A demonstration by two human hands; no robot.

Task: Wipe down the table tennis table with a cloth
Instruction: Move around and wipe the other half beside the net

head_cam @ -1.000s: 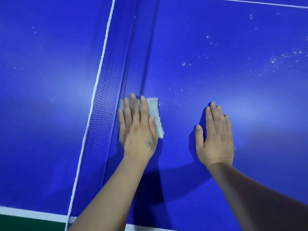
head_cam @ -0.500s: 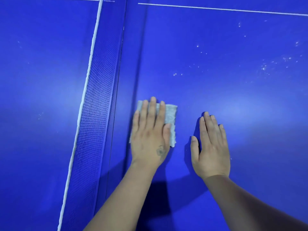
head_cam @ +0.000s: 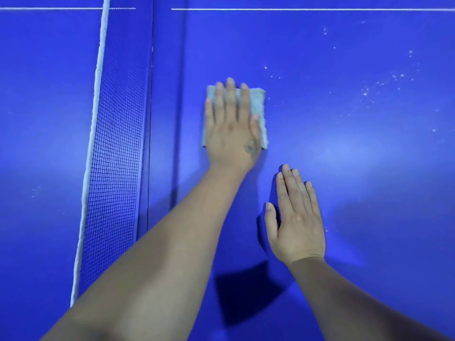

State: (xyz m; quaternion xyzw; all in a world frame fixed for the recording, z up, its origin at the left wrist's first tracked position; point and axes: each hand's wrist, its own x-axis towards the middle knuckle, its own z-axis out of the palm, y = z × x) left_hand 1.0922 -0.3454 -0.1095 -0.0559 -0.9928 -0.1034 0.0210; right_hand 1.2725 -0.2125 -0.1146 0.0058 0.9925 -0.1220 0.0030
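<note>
A folded pale grey cloth [head_cam: 259,104] lies flat on the blue table tennis table [head_cam: 344,168], to the right of the net. My left hand [head_cam: 232,129] presses on it with straight fingers and covers most of it. My right hand [head_cam: 296,217] rests flat on the bare table surface, nearer to me and to the right of the cloth, with fingers straight and together. White specks [head_cam: 374,87] are scattered over the table at the upper right.
The net [head_cam: 115,148] with its white top band [head_cam: 94,114] runs from top to bottom on the left. A white line [head_cam: 307,9] crosses the table at the far top.
My left hand has slid the cloth away from the net, to the right and farther from me. My right hand has stayed flat on the table.
</note>
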